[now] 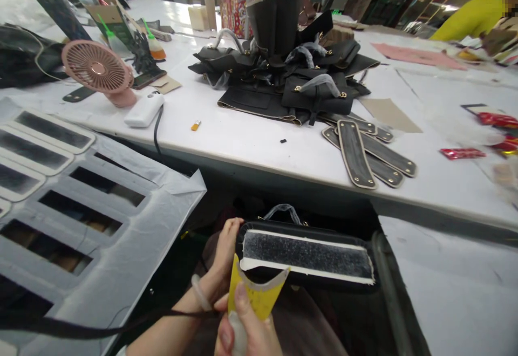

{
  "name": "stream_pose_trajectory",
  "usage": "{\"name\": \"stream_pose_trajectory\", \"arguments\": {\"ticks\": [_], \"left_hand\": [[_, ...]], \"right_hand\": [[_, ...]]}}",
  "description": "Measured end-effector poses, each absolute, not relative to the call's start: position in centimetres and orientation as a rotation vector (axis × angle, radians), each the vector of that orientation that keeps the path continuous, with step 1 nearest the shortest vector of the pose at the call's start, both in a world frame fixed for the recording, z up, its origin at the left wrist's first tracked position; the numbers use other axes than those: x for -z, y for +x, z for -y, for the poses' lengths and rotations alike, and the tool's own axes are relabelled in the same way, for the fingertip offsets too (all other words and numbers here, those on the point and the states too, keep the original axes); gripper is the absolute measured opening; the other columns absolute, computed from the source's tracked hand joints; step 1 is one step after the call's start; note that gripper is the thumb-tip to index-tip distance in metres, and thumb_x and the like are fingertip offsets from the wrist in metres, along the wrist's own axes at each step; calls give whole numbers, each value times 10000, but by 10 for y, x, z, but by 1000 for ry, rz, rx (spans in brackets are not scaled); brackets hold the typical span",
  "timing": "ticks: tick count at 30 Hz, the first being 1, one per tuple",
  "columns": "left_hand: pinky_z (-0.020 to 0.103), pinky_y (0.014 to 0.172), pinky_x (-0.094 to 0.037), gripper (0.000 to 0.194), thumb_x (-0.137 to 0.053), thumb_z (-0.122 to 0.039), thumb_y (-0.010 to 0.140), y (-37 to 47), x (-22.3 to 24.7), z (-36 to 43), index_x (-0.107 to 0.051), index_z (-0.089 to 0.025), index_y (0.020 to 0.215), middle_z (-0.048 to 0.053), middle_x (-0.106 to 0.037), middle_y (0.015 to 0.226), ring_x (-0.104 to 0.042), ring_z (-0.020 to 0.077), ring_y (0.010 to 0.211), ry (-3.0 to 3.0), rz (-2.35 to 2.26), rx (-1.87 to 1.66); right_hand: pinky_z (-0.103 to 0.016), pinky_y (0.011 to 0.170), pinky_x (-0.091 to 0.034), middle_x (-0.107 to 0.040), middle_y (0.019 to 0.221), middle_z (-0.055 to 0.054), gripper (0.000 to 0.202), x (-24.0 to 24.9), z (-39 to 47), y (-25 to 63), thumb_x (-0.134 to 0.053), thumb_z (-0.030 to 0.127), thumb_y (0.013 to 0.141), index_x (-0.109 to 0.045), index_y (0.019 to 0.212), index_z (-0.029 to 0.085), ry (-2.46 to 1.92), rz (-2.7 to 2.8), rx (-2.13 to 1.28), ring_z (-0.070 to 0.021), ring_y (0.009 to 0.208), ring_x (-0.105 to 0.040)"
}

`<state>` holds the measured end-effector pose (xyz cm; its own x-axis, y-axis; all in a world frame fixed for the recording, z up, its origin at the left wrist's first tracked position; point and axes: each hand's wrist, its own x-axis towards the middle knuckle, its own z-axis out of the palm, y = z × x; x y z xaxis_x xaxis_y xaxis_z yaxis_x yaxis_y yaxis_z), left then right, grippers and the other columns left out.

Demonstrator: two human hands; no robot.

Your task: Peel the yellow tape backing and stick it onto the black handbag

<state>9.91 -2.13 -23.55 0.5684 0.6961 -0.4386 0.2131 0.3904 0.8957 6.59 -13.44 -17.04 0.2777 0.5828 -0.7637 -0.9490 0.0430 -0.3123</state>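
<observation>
The black bag [309, 282] sits between the hands and the desk [226, 145], its bottom panel [307, 253] facing up, grey with pale edges. The left hand [226, 248] lies against the bag's near-left end; whether it grips, I cannot tell. The right hand [253, 329] pinches a yellow scraper [261, 296] at the panel's left end. Beyond the hands, black bags [318, 94] and loose straps [356, 153] lie on the desk; left of them stands a pink fan [97, 67].

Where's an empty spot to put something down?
The white surface right of the lap bag looks bare. Between the white box and dark straps, the tabletop holds only small bits. It's crowded around the pink fan and black bags.
</observation>
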Motion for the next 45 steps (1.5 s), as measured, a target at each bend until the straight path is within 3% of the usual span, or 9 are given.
{"name": "stream_pose_trajectory", "arguments": {"ticks": [4,7,14,31,45], "left_hand": [[413,1143,-292,538,-291,-533,982,102,192,8,-694,-204,1118,62,-667,1213,-530,259,1232,1296,-710,-380],[408,1182,-211,569,-294,-516,987,106,163,15,-764,-196,995,57,-727,1091,-549,269,1220,1482,-556,-368],[409,1166,-269,543,-306,-448,992,110,156,24,-785,-205,917,33,-756,985,-635,254,1106,1525,-628,-423],[420,1168,-246,565,-287,-423,989,114,153,29,-787,-212,829,30,-763,920,-635,258,1097,1571,-751,-416],[407,1151,-266,535,-319,-407,998,116,153,35,-764,-196,789,29,-757,875,-688,212,896,1656,-809,-472]], "right_hand": [[-173,374,-284,-385,389,94,719,169,138,69,-716,831,534,-582,745,157,-911,-473,-1294,-72,322,-375],[-158,378,-255,-398,382,85,729,169,141,72,-711,833,538,-589,760,149,-933,-457,-1315,-69,324,-382],[-166,358,-262,-413,371,69,737,164,146,80,-739,818,509,-599,751,136,-897,-441,-1375,-83,316,-392],[-199,356,-351,-439,382,53,777,172,159,100,-696,858,509,-612,780,135,-897,-284,-1574,-113,326,-446],[-202,353,-357,-436,378,34,771,173,165,116,-636,880,553,-606,734,132,-921,-147,-1658,-118,329,-439]]}}
